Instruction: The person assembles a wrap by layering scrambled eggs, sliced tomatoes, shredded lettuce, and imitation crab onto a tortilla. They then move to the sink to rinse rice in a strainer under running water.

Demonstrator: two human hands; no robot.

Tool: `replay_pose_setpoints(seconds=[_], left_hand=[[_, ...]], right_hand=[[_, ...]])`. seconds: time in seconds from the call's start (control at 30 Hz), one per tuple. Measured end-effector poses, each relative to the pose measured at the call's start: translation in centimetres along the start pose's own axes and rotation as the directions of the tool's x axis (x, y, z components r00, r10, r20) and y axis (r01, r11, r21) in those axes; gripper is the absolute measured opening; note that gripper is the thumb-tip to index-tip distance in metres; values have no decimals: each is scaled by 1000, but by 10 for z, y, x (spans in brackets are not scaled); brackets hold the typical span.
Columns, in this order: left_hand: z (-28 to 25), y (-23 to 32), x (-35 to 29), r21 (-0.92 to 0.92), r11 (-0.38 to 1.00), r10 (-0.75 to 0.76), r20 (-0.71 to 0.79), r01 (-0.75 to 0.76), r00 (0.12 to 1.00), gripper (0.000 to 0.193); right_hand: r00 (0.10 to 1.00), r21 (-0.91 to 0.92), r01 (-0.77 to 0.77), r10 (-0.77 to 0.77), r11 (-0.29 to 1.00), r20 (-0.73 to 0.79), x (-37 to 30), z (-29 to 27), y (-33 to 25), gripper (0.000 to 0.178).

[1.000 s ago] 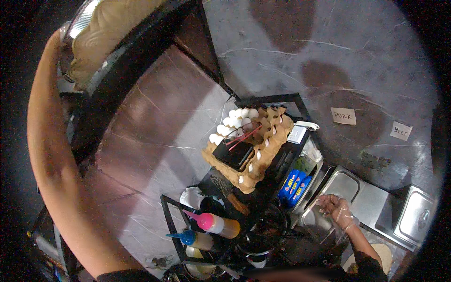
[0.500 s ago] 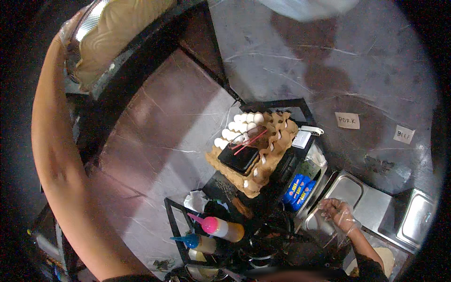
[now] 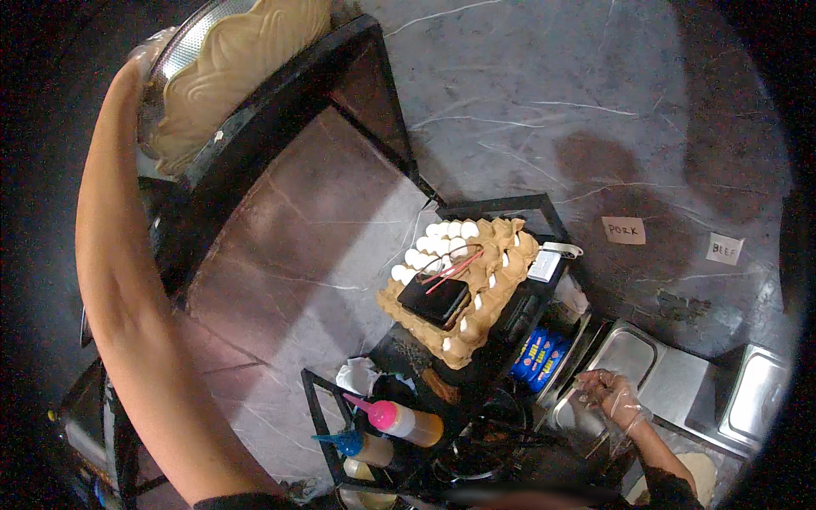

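High at the upper left, my raised left arm ends in a clear-gloved left hand (image 3: 156,53) at the outer rim of a round perforated metal bowl (image 3: 189,49). The hand is closed at that rim, its fingers largely hidden. A cream, wavy-edged sheet (image 3: 223,75) covers the side of the bowl that faces me. Down at the right, my right hand (image 3: 610,396), also in a clear plastic glove, hovers over or rests by the steel pans (image 3: 626,350); contact is hard to judge. Its fingers are loosely bent and apart, with nothing visible in them.
An egg tray (image 3: 503,255) holds white eggs, a black phone (image 3: 433,297) and red-framed glasses (image 3: 455,268). Nearby are blue packets (image 3: 539,360), a pink-capped squeeze bottle (image 3: 408,422) and a blue-capped one (image 3: 361,444). A black-framed ledge (image 3: 280,93) lies beside the bowl; paper labels (image 3: 624,230) mark the wall.
My left hand and the metal bowl appear slightly farther right in the picture. The view has shifted a little. My right hand stays by the steel pans.
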State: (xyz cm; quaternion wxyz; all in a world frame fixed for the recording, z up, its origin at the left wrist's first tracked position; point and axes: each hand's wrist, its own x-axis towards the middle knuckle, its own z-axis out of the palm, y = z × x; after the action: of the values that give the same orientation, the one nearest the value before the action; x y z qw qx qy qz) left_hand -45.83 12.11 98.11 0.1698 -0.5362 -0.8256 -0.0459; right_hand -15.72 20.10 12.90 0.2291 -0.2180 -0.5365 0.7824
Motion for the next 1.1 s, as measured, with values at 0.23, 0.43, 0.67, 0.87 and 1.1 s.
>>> replay_pose_setpoints(seconds=[0.23, 0.43, 0.67, 0.87, 1.1], left_hand=[[3, 11, 16, -29, 988, -157, -128, 154, 979, 38], [5, 7, 19, 2, 974, -223, -154, 227, 962, 36], [1, 11, 13, 36, 954, -284, -204, 297, 937, 33], [2, 2, 9, 74, 924, -351, -228, 376, 908, 31], [-3, -1, 8, 126, 881, -414, -261, 456, 872, 29]], right_hand=[[998, 91, 40, -36, 995, -47, 1, 3, -5, 23], [999, -177, 6, 2, 984, 48, 7, 5, -11, 21], [998, 94, -49, 45, 994, 51, 23, 7, 29, 21], [950, 547, -311, 237, 778, 202, 23, 7, 35, 21], [998, 37, 42, -44, 998, 49, 9, 1, 29, 21]])
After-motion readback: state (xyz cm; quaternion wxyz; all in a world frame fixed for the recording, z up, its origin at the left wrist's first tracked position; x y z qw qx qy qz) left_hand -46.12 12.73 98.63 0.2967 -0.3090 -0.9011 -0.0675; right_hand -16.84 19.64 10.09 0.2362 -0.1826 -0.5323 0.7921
